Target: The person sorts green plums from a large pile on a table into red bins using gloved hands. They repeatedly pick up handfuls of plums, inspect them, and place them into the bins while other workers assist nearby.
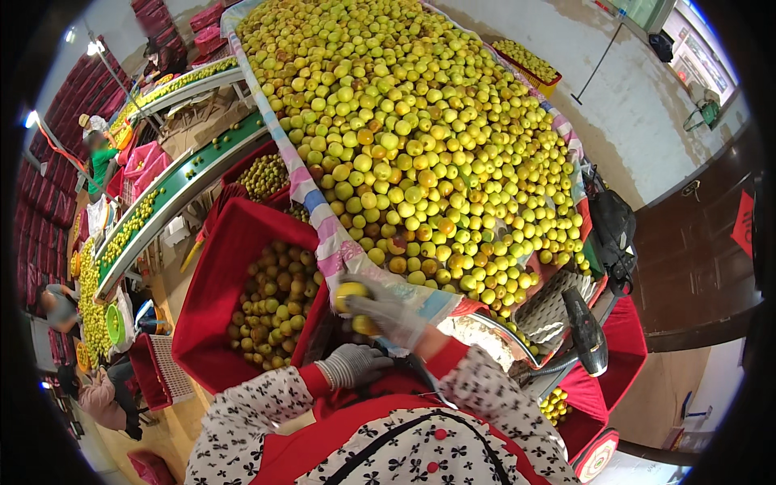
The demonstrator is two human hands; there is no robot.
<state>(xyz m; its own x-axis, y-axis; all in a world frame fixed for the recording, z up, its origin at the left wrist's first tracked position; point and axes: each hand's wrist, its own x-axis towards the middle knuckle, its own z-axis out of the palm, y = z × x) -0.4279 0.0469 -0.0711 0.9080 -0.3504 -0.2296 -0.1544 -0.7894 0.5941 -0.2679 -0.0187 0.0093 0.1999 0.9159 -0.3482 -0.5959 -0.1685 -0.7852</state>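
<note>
My left hand (353, 366), in a grey knit glove, is low in front of my red apron with its fingers curled together; whatever they may hold is hidden. Beyond it, my right hand (386, 315), also gloved and smeared by motion, has a round yellow-green fruit (351, 296) at its fingertips. Below those fingers shows a second yellow fruit (365, 325). Both hands are at the near edge of a sloping heap of yellow-green fruit (404, 153), lined with a pink, white and blue cloth (323, 230). Left of them stands a red-lined crate (210, 299), partly filled with browner fruit (275, 303).
A green conveyor (182, 178) carries fruit on the left, with several people beyond it. At right, a black hair dryer (586, 331) is mounted near a white woven basket (554, 307). A black bag (610, 226) hangs behind it. More red-lined crates (622, 347) stand lower right.
</note>
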